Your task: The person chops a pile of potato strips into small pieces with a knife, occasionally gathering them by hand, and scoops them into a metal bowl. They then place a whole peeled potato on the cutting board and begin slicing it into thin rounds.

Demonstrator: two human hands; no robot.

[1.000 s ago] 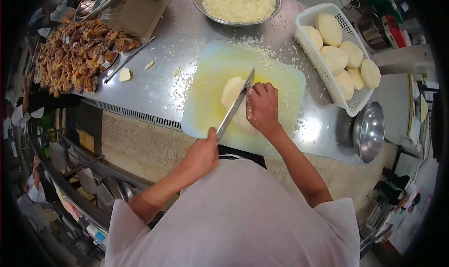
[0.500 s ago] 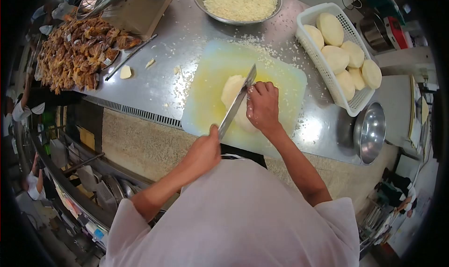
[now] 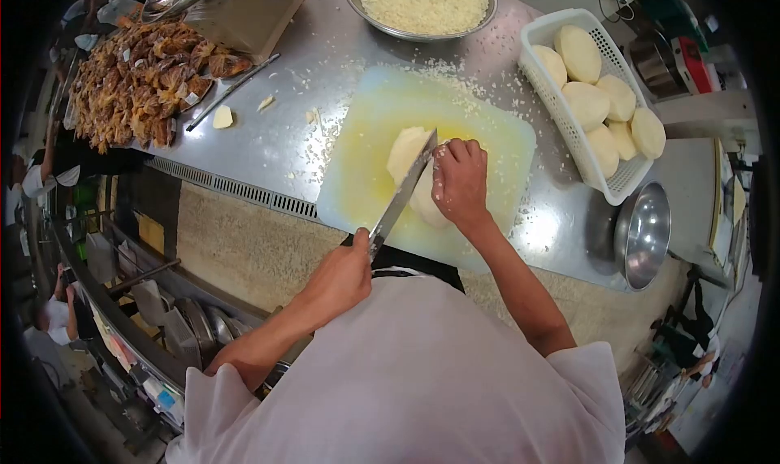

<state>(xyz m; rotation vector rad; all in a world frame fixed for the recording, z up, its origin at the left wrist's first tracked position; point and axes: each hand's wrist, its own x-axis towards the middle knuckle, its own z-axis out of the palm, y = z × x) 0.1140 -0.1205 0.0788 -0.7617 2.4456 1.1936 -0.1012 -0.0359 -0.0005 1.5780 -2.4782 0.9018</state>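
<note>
My left hand [image 3: 343, 275] is closed around the handle of a broad-bladed kitchen knife [image 3: 400, 198]. The blade slants up and away across a peeled, pale yellow vegetable [image 3: 408, 151], which looks like a large potato, lying on a light plastic cutting board [image 3: 349, 188]. My right hand [image 3: 461, 179], fingers curled, presses on the vegetable's right side, just beside the blade. Parts of the vegetable lie hidden beneath the knife and these fingers. Small pale bits cling to the right knuckles and are scattered over the board's far edge.
A metal bowl of chopped pale bits [image 3: 422, 5] stands at the back. To the right are a white plastic basket [image 3: 561, 135] of several peeled vegetables and a steel bowl [image 3: 646, 236]. Packaged brown food [image 3: 138, 82] is heaped at left, near a metal rod [image 3: 231, 93].
My left hand has drawn the knife back toward my body and slightly left. The right hand keeps its place on the vegetable. The whole view has shifted a little.
</note>
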